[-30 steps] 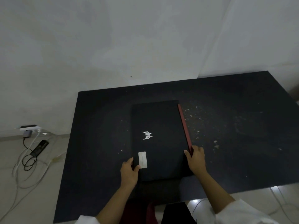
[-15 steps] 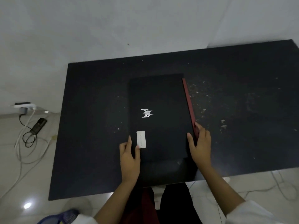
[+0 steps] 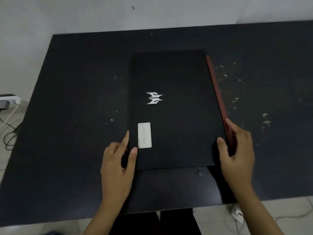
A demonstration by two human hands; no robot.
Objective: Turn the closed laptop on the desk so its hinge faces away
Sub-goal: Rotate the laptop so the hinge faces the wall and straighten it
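A closed black laptop (image 3: 176, 109) lies flat on the dark desk (image 3: 76, 102), long side running away from me. A silver logo and a white label sit on its lid. Its red hinge strip (image 3: 216, 89) runs along the right edge. My left hand (image 3: 116, 165) grips the near left corner, thumb on the lid beside the label. My right hand (image 3: 238, 150) clasps the near right edge over the red strip, thumb on the lid.
Pale crumbs and specks are scattered on the desk to the right of the laptop (image 3: 237, 92). A white wall stands behind the desk. On the floor at the left are a power strip (image 3: 9, 99) and cables. My dark-clad legs show below the desk's near edge.
The view has dropped and come closer to the desk. Both hands stay on the laptop's near corners; the laptop keeps the same orientation, hinge to the right.
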